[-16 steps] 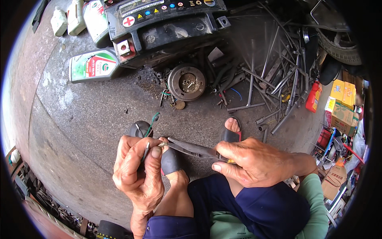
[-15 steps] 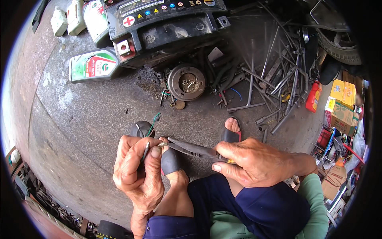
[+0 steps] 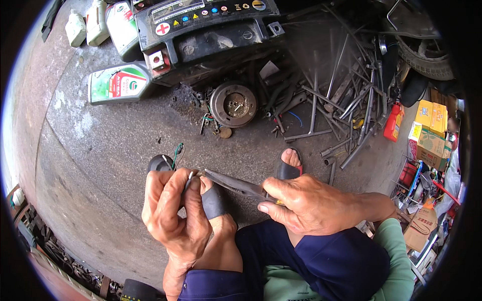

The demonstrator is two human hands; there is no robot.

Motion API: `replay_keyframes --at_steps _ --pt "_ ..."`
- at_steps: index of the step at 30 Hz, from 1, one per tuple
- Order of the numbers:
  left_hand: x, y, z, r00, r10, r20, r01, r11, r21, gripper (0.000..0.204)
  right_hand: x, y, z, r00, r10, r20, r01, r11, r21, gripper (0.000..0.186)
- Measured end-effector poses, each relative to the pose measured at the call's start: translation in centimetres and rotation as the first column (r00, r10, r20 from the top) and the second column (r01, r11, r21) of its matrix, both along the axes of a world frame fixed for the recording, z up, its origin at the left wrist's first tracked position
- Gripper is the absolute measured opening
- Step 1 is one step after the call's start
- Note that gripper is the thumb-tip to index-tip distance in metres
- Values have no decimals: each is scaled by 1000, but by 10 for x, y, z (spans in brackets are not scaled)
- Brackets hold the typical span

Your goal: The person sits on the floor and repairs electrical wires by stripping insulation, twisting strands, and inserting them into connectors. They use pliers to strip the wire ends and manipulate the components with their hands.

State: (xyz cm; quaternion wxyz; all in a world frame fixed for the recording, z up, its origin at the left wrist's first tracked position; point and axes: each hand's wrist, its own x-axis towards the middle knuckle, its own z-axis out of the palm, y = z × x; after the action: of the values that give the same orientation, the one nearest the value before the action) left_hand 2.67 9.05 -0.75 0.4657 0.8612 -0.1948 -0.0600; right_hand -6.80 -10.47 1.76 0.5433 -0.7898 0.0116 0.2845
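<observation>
Low in front of me, my left hand (image 3: 175, 213) pinches a thin wire between thumb and fingertips. A green wire (image 3: 177, 152) with a dark end sticks up beyond these fingers, and a short pale tip shows at the thumb. My right hand (image 3: 316, 204) is wrapped round the handles of long-nose pliers (image 3: 236, 184), a bit of yellow grip showing. The dark jaws point left, their tips right beside the left fingertips. A small piece lies between tips and fingers, too small to make out; whether the jaws grip it I cannot tell.
A black battery (image 3: 216, 42) stands ahead, with an oil bottle (image 3: 118, 84) lying beside it. Past my feet sits a round metal rotor (image 3: 218, 103) holding small parts. Metal tubes and T-handled tools (image 3: 315, 100) lie at right, near cardboard boxes (image 3: 434, 145) and a wheel (image 3: 427, 55).
The pliers have shifted slightly left and up with my right hand. The green wire's end has swung left, and my left fingertips have turned a little.
</observation>
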Motion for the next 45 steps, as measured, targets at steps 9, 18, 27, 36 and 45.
replay_keyframes --at_steps 9,18,27,36,45 --pt "7 15 -8 451 -73 -889 -489 814 -315 22 -8 4 -20 981 -104 -166 120 989 92 24" --pt "5 26 -6 455 -117 -883 -458 819 -345 16 -14 2 -13 987 -142 -72 151 978 143 28" --pt "2 26 -6 561 -212 -800 -388 786 -480 19 -19 6 -10 974 -168 -151 203 944 260 31" --pt "-4 34 -17 601 -342 -723 -313 731 -606 25 -15 9 -3 922 -185 -340 331 831 446 32" --pt "-7 27 -7 515 -165 -841 -440 792 -424 19 -17 15 -8 915 -225 -334 349 856 382 32"
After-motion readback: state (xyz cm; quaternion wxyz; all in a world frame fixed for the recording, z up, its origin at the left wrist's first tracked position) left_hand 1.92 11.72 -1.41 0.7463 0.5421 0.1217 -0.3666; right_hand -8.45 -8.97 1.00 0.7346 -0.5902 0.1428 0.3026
